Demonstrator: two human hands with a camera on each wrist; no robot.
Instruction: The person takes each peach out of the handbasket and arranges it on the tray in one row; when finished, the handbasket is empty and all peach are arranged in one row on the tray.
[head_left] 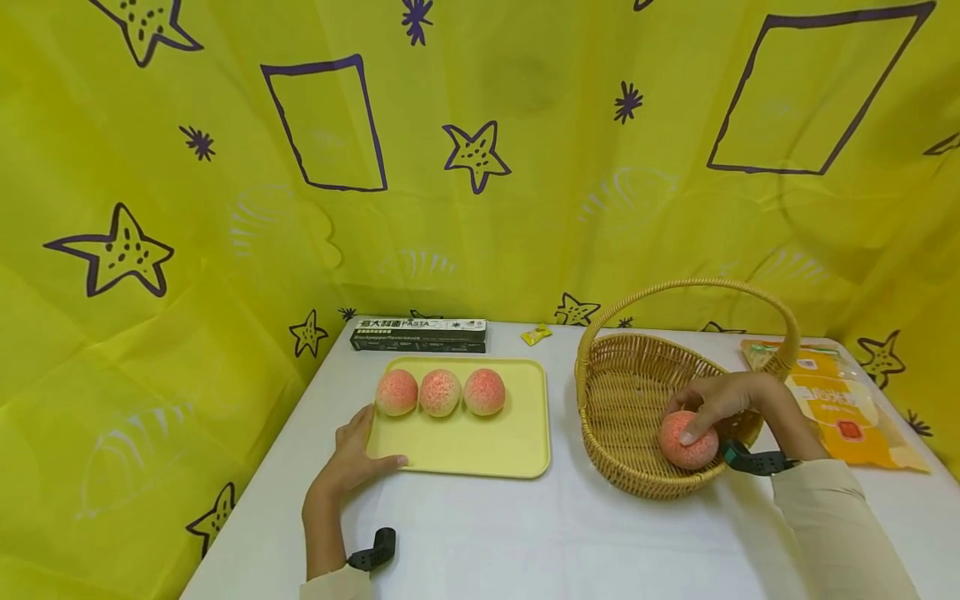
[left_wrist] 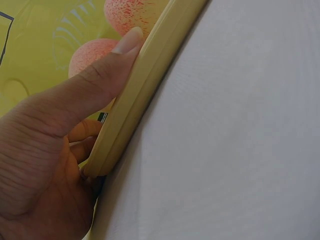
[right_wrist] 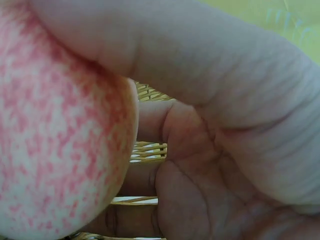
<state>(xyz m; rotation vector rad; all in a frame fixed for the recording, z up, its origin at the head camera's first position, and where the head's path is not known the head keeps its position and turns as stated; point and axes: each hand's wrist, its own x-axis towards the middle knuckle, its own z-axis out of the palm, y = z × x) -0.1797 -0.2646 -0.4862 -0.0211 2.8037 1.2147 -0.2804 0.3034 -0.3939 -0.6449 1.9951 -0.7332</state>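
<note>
My right hand (head_left: 720, 400) grips a round pink-speckled peach (head_left: 688, 440) inside the wicker basket (head_left: 615, 408), near its right front wall. The right wrist view shows that peach (right_wrist: 60, 135) large, thumb over its top and the other fingers behind, with basket weave beyond. Three more peaches stand in a row on a pale yellow tray (head_left: 465, 450): a left one (head_left: 396, 392), a middle one (head_left: 439, 393) and a right one (head_left: 484, 392). At the tray's near left corner, my left hand (head_left: 356, 454) holds the rim, thumb along the front edge and fingers round the left side.
Behind the tray lies a dark green and white pasta box (head_left: 418, 335), with a small yellow wrapped packet (head_left: 536, 334) to its right. The basket's tall handle (head_left: 693, 283) arches over its opening. An orange and yellow food bag (head_left: 847, 408) lies right of the basket.
</note>
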